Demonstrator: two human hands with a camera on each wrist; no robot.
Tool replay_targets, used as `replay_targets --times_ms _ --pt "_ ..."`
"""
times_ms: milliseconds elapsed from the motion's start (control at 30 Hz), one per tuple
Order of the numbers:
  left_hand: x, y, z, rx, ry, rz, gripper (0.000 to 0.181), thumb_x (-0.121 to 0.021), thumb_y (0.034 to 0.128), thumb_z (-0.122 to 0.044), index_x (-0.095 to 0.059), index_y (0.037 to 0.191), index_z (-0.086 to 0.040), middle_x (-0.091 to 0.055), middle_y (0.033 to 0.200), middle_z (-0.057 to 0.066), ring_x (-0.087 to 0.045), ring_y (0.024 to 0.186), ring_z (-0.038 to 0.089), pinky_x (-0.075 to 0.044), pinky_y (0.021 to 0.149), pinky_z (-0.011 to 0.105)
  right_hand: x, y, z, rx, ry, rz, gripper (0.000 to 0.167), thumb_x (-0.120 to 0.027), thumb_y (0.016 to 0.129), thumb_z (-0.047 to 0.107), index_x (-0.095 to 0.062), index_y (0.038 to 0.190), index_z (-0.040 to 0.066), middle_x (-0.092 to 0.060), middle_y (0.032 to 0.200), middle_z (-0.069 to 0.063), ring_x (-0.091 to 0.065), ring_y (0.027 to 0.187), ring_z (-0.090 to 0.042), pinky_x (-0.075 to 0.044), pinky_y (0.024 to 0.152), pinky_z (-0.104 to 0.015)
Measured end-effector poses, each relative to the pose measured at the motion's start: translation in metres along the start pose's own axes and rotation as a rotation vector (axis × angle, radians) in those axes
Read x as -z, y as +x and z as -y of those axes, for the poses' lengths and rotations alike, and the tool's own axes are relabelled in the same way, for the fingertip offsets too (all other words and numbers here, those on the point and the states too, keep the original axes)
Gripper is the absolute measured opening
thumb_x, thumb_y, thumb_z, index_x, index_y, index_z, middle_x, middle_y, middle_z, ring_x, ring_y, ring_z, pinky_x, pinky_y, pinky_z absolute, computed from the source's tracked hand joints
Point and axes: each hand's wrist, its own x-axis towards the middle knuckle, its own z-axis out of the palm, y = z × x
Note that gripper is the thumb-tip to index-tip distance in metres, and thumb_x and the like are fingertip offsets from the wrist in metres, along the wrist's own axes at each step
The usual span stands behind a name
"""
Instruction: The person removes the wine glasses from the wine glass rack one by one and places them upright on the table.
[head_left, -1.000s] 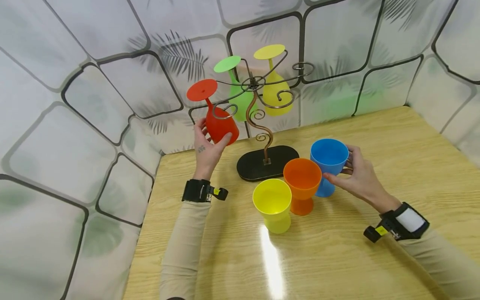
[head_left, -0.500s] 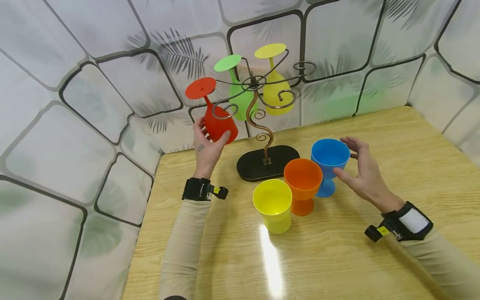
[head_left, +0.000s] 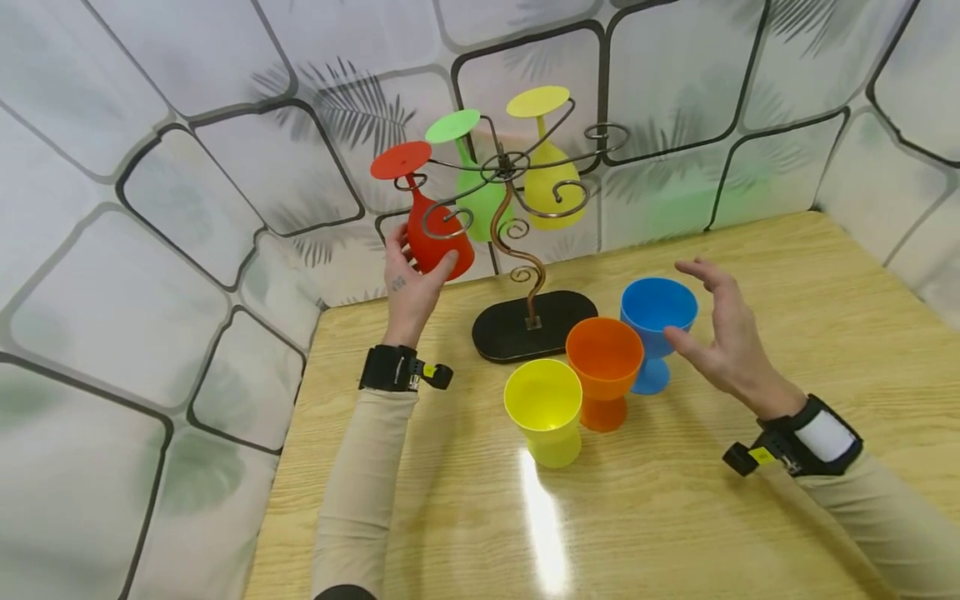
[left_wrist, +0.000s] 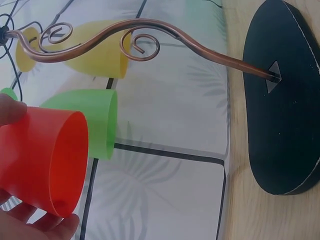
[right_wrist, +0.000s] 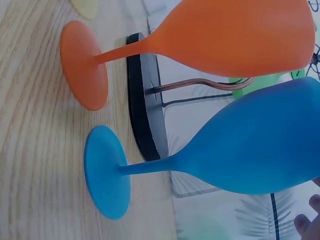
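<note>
Red goblet, upside down, is at the left side of the metal rack; your left hand grips its bowl, thumb and fingers curled around it. Its stem crosses a curled wire arm; whether it sits inside the curl is unclear.

Nearest you, on the wooden table, an upright yellow goblet stands in front of the rack. Behind it, slightly right, is an orange goblet, then a blue goblet, both upright, the blue one front right of the rack. Your right hand is spread, gripping nothing, just beside the blue bowl; you cannot tell whether the thumb touches it.

Farther off, a green goblet and a second yellow goblet hang upside down from the rack's far side, before a patterned wall.
</note>
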Motion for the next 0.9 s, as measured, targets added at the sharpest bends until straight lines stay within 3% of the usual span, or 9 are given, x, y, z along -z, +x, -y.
replay_targets --times_ms 167,400,667,900 --pt "-0.005 -0.003 -0.002 -0.009 0.011 0.038 0.078 -0.079 0.0866 -0.02 -0.037 0.151 -0.004 -0.049 0.143 0.017 -0.053 0.123 0.03 -0.05 0.099 0.047 -0.004 0.0 0.002 0.013 0.008 -0.004 0.087 -0.066 0.092 0.057 -0.04 0.149 -0.004 -0.044 0.149 -0.031 -0.026 0.147 -0.05 -0.014 0.12 -0.07" --pt "-0.008 -0.007 -0.007 -0.06 0.026 0.069 0.075 -0.079 0.0871 -0.021 -0.04 0.15 -0.005 -0.051 0.141 0.016 -0.054 0.122 0.031 -0.051 0.098 0.046 -0.005 -0.001 0.002 0.031 -0.021 -0.013 0.094 -0.059 0.093 0.066 -0.038 0.148 -0.008 -0.042 0.149 -0.033 -0.021 0.154 -0.036 -0.01 0.122 -0.067" --pt "-0.008 -0.015 -0.01 -0.08 -0.009 0.099 0.074 -0.08 0.0868 -0.021 -0.041 0.148 -0.007 -0.051 0.139 0.017 -0.053 0.121 0.032 -0.049 0.101 0.05 -0.005 0.004 0.007 0.101 -0.045 -0.061 0.096 -0.061 0.09 0.069 -0.043 0.141 -0.011 -0.042 0.149 -0.033 -0.023 0.152 -0.037 -0.013 0.122 -0.065" --pt "-0.003 -0.024 -0.015 -0.066 0.016 0.089 0.079 -0.078 0.087 -0.024 -0.037 0.152 -0.006 -0.05 0.143 0.015 -0.052 0.122 0.031 -0.05 0.1 0.046 -0.007 0.011 0.015 0.145 -0.083 -0.06 0.095 -0.059 0.09 0.07 -0.045 0.138 -0.011 -0.045 0.146 -0.033 -0.026 0.15 -0.041 -0.014 0.122 -0.063"
